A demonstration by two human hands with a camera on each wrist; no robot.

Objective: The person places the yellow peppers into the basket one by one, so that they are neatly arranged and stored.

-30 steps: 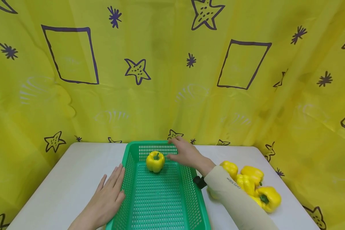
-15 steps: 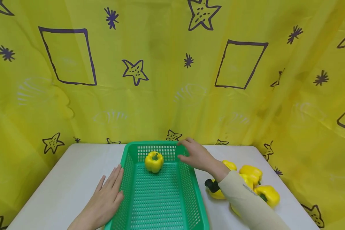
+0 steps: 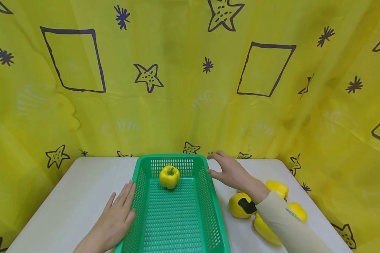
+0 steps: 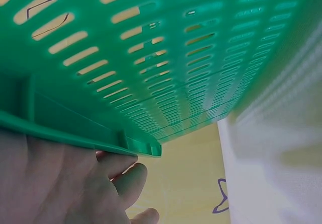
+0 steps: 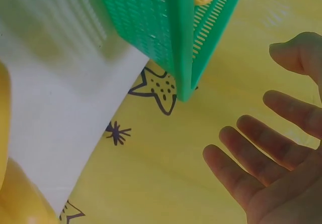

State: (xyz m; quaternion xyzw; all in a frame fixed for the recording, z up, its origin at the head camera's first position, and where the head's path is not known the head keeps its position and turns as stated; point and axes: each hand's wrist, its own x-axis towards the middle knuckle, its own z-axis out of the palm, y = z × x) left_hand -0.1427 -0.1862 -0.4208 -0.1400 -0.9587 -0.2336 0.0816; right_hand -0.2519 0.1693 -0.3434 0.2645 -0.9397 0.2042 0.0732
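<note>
One pepper (image 3: 169,176) sits at the far end of the green basket (image 3: 209,196); the left hand (image 3: 115,219) rests flat against its left wall; the right hand (image 3: 232,172), spread and empty, hovers just right of the basket; next step, I judge: gripping a pepper from the pile (image 3: 239,205) on the right.

Most of my green basket (image 3: 174,214) floor free behind one pepper (image 3: 169,176) at its far end, my left hand (image 3: 114,221) against its left wall, pepper pile (image 3: 266,211) crowding its right, bare table (image 3: 82,189) left.
</note>
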